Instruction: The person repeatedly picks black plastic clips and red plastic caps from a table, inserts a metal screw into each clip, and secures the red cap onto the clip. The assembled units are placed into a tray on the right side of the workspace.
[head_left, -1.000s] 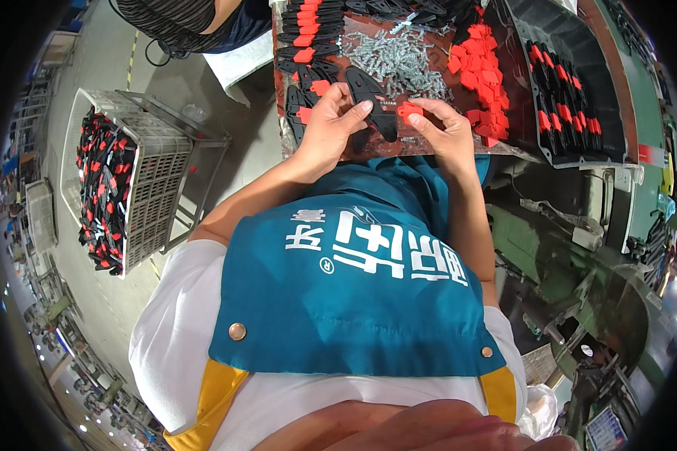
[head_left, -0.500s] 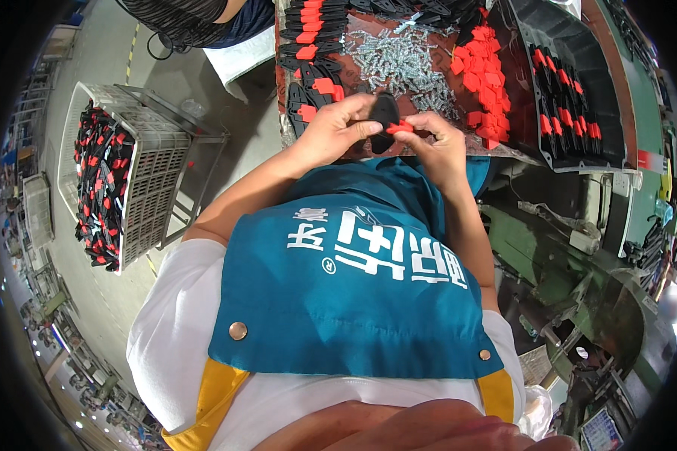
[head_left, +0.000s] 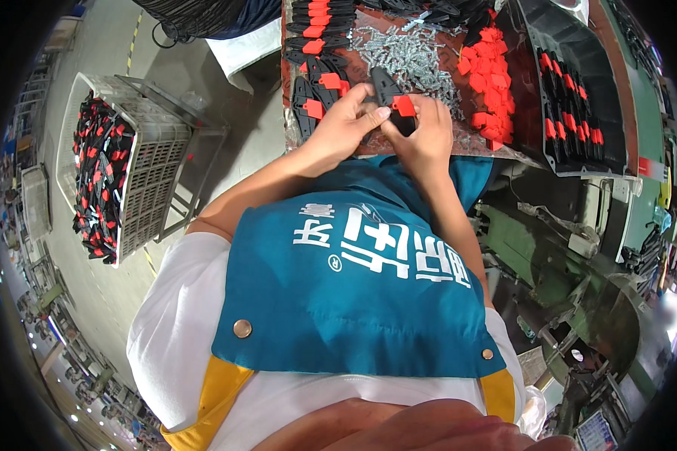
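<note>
Over the near edge of the worktable, both my hands hold a black tapered plastic piece (head_left: 384, 83) between them. A red plastic tab (head_left: 404, 105) lies across its lower part. My left hand (head_left: 342, 129) is closed at the piece's left side, thumb against it. Closed from the right, my right hand (head_left: 426, 139) has its fingers beside the red tab and its thumb under the piece. Just beyond lie a heap of small metal springs (head_left: 402, 56), a pile of loose red tabs (head_left: 489, 83), and rows of black pieces with red tabs (head_left: 314, 46).
A black bin (head_left: 590, 83) on the right holds rows of black-and-red pieces. On the left, a white plastic crate (head_left: 154, 150) full of similar parts rests on a metal stand. Green machinery (head_left: 572, 278) stands at my right. Part of another person (head_left: 218, 15) shows at the far left.
The red tab, pinched in my right fingers before, now lies across the black piece. My right hand has shifted to grip the piece's right side, and the piece has tilted.
</note>
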Motion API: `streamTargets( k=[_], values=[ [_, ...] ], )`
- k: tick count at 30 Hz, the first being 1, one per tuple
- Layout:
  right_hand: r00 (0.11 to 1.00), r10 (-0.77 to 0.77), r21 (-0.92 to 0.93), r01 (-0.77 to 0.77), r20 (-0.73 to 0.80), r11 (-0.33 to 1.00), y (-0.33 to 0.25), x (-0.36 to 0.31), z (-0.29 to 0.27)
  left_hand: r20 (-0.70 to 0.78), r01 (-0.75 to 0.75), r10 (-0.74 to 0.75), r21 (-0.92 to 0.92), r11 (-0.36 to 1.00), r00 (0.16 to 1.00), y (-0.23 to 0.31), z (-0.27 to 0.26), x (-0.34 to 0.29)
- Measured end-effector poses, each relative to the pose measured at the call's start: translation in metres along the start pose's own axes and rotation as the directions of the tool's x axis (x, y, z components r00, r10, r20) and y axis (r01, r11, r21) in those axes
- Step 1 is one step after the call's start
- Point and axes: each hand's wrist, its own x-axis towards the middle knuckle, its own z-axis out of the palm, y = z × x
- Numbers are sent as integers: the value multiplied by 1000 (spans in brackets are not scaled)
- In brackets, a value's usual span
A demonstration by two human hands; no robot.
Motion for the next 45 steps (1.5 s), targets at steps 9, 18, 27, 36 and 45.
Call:
streamTargets(
  k=[9,18,27,36,45],
  values=[
    [916,260,-188,-209,305,960,20,-10,44,-325,-181,187,49,982,927,21,-56,-2],
    [934,245,-198,-197,259,960,28,24,41,-307,-122,98,-62,991,947,12,-50,1],
    [963,-262,-433,266,70,861,103,196,93,-294,-174,135,-109,979,946,30,-53,3],
    [933,-351,-592,328,80,737,106,215,111,-351,-121,73,-117,986,934,23,-72,-4],
    [779,-623,-8,624,-66,781,40,77,1,330,470,-335,-615,634,883,29,-36,16]
  ],
)
